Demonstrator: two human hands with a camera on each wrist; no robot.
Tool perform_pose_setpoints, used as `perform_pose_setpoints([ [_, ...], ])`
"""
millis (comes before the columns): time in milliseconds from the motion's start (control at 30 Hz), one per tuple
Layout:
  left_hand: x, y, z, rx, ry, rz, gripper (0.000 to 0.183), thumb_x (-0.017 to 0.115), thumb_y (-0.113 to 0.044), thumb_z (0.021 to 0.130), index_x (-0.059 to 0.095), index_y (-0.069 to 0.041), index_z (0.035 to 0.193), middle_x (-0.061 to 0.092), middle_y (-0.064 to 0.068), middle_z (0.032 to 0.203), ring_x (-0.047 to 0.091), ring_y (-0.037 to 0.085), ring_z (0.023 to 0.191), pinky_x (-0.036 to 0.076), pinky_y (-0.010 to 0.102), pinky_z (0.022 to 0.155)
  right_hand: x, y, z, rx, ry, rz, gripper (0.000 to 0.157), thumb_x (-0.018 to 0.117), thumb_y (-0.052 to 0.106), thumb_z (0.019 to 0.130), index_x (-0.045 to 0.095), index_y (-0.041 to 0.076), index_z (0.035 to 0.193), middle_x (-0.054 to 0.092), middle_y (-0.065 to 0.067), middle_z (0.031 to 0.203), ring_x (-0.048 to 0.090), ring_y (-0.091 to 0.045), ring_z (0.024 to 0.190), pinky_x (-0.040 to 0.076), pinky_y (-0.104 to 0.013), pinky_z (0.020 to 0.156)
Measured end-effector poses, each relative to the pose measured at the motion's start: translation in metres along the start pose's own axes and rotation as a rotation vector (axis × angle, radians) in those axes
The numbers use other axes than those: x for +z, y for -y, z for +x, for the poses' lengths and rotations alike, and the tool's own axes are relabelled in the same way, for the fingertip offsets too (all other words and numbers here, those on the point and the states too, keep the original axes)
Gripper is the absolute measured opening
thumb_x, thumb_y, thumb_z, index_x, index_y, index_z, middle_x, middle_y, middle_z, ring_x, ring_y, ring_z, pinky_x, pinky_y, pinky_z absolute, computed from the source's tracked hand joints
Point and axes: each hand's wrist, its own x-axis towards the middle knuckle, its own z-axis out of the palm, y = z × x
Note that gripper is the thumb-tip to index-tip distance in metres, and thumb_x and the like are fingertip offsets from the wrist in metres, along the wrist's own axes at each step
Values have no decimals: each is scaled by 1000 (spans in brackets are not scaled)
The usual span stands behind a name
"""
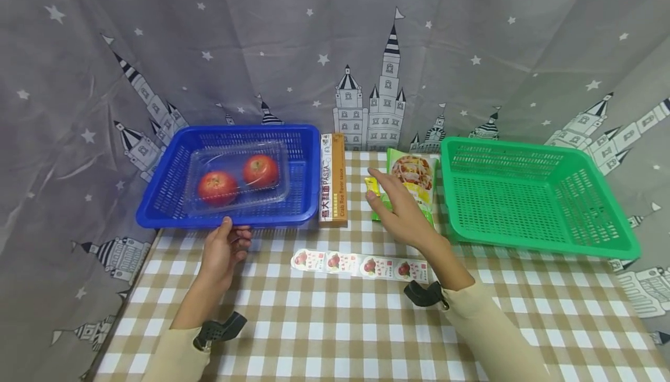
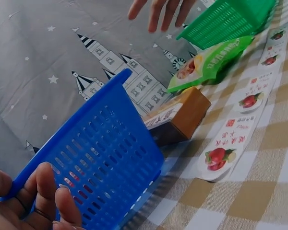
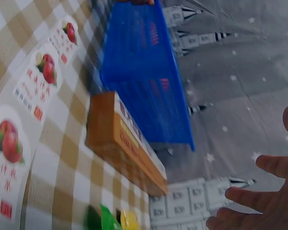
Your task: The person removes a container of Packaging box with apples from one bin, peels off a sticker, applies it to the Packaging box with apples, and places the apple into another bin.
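Observation:
My left hand [image 1: 220, 256] grips the near rim of a blue plastic basket [image 1: 285, 218], thumb on top and fingers curled beneath the edge. Inside the basket sits a clear plastic box [image 1: 264, 197] with two red apples [image 1: 217, 188] showing through it. In the right wrist view my right hand [image 3: 261, 201] has its fingers spread and holds nothing. From the head view that hand overlaps a green food packet [image 1: 414, 174] and reaches beside a small yellow piece [image 1: 372, 186].
A pasta box [image 1: 333, 184] stands against the blue basket's right side. To the right is a green plastic basket [image 1: 544, 248]. Across the checkered tablecloth [image 1: 335, 324] lies a strip of apple-printed stickers [image 1: 358, 265]. A grey castle-print curtain [image 1: 282, 33] hangs behind.

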Motion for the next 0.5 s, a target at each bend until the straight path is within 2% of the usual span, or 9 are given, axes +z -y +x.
perform_pose_setpoints([
  [267, -2, 0, 0, -28, 20, -43, 53, 30, -37, 108, 68, -14, 79, 61, -4, 72, 56, 8, 63, 37, 19, 51, 24, 10, 24, -17, 45, 84, 56, 42, 40, 104, 31, 19, 155, 40, -12, 149, 37, -27, 136, 32, -54, 108],
  [500, -4, 0, 1, -42, 12, -28, 54, 29, -38, 108, 69, -16, 79, 61, -4, 73, 56, 8, 64, 38, 19, 52, 40, 23, 46, -59, 61, 201, 56, 47, 32, 104, 31, 14, 154, 38, -12, 151, 39, -27, 135, 38, -45, 106],
])
